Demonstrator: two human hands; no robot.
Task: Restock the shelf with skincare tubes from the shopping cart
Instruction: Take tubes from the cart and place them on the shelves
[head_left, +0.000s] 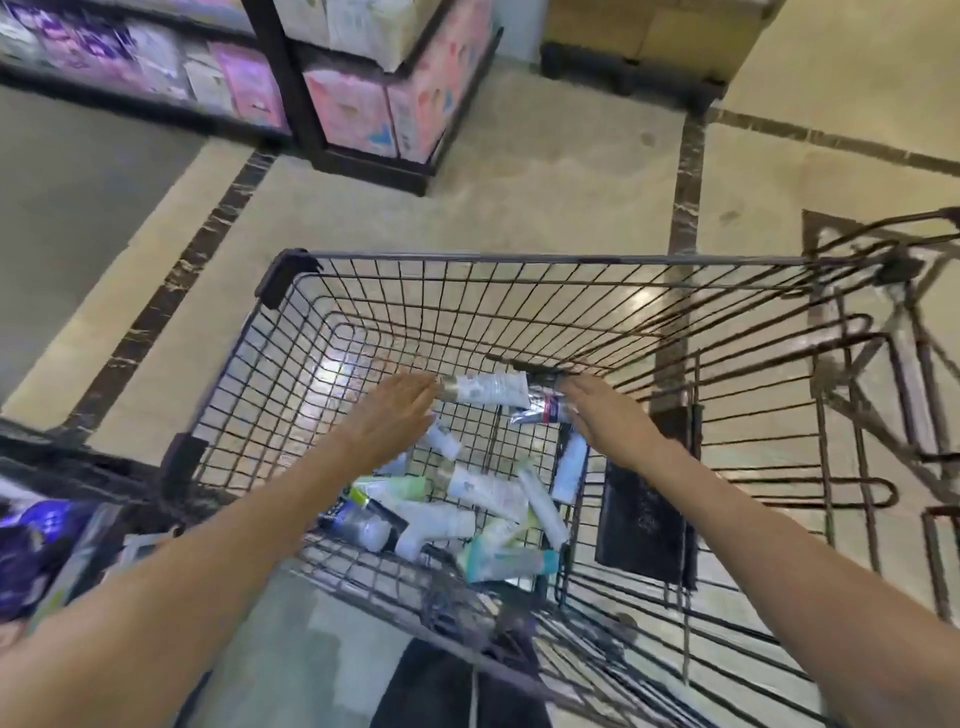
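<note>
Head view: inside the shopping cart (291, 270) my left hand (387, 415) and right hand (602, 410), fingers straight, press the two ends of a white tube (485, 389) held level between them, a silvery tube (540, 410) by my right palm, the other tubes (467, 514) heaped at six o'clock below.

A shop: stocked shelves (249, 88) and a wire shopping cart (519, 258)

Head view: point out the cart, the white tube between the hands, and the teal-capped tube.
cart (519, 258), head view, far top rim
white tube (485, 388), head view, mid-body
teal-capped tube (511, 564), head view, clear body
</note>
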